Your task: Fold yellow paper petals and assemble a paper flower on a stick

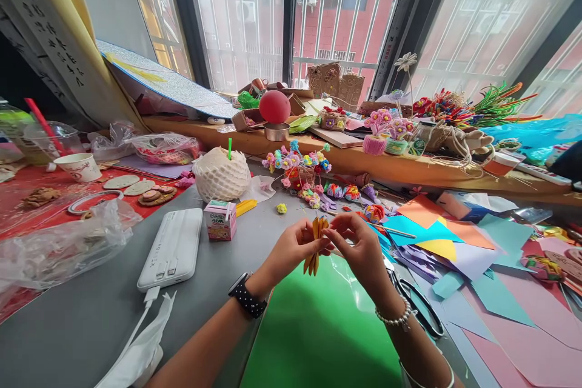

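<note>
Between my two hands, over the far edge of a green mat (318,333), is a yellow-orange folded paper piece (313,264) with several pointed petals, like a paper flower. My left hand (295,248) has its thumb and fingers closed around the piece from the left. On the other side my right hand (357,242) pinches at the piece's right edge, fingertips close to the left thumb. Exactly what the right fingertips grip is partly hidden. Black-handled scissors (421,309) lie beside my right forearm.
Coloured paper sheets (513,315) spread across the right side. Small crocheted flowers (297,163) stand beyond my hands. To the left are a pink drink carton (220,220), a white power bank (173,248) with its cable, and a coconut (221,174) in foam net.
</note>
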`<action>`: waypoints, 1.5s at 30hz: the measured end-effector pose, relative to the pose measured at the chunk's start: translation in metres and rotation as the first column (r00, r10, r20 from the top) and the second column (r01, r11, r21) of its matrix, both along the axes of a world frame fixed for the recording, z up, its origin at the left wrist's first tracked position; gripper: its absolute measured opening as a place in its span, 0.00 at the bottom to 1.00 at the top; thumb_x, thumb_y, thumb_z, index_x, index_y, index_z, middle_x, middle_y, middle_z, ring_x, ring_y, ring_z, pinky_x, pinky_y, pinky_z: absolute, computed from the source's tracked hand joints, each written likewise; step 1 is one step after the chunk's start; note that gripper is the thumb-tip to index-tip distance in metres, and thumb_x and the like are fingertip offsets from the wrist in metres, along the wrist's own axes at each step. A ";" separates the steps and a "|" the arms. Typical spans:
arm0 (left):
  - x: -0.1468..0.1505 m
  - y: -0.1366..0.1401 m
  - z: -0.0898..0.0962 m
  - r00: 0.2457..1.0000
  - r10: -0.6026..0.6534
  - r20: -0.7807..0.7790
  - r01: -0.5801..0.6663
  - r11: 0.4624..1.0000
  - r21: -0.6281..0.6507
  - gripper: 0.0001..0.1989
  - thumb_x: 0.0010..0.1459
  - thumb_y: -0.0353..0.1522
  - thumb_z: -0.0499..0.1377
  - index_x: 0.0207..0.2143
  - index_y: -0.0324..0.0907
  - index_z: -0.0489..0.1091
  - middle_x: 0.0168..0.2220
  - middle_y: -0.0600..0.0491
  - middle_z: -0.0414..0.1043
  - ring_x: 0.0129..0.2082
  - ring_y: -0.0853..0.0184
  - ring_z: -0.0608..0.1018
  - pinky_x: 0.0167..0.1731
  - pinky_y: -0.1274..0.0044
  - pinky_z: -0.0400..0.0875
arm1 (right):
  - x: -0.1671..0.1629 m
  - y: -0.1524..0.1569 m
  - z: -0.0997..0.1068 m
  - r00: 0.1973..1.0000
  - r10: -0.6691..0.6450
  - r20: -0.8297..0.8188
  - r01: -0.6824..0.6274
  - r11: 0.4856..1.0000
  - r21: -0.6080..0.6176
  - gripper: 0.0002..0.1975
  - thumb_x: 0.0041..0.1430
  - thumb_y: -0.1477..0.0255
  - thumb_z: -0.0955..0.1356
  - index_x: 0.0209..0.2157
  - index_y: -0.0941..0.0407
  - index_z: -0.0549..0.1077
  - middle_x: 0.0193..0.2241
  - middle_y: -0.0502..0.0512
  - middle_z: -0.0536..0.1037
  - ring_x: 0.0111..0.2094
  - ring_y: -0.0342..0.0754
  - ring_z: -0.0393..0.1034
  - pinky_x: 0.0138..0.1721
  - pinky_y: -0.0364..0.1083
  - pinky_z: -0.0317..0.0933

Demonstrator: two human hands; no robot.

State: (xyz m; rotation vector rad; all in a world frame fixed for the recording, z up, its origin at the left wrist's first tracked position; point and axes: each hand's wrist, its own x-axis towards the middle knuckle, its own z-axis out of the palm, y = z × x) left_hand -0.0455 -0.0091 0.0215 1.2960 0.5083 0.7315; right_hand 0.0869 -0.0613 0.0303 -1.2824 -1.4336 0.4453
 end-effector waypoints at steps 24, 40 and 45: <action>0.001 -0.001 -0.006 0.993 0.038 -0.110 -0.015 0.980 0.200 0.14 0.47 0.38 0.58 0.25 0.39 0.55 0.20 0.59 0.60 0.18 0.77 0.65 0.18 0.84 0.57 | 0.001 0.001 0.002 0.992 0.074 0.103 -0.079 0.996 0.037 0.06 0.49 0.69 0.65 0.27 0.56 0.64 0.27 0.50 0.64 0.26 0.41 0.60 0.28 0.42 0.62; -0.008 0.000 0.011 0.948 0.236 -0.212 -0.128 0.896 0.424 0.11 0.48 0.36 0.56 0.33 0.40 0.61 0.32 0.52 0.66 0.34 0.67 0.72 0.32 0.76 0.71 | 0.003 0.003 0.002 0.992 0.077 0.101 -0.081 0.996 0.035 0.04 0.49 0.70 0.65 0.27 0.56 0.65 0.27 0.50 0.68 0.29 0.42 0.63 0.30 0.43 0.63; -0.008 -0.001 0.013 0.948 0.245 -0.205 -0.139 0.894 0.426 0.11 0.47 0.36 0.57 0.31 0.40 0.61 0.32 0.52 0.66 0.35 0.66 0.72 0.30 0.77 0.71 | 0.004 0.003 0.003 0.994 0.089 0.068 -0.091 0.996 0.021 0.05 0.49 0.69 0.65 0.27 0.57 0.66 0.27 0.51 0.68 0.29 0.42 0.64 0.30 0.43 0.64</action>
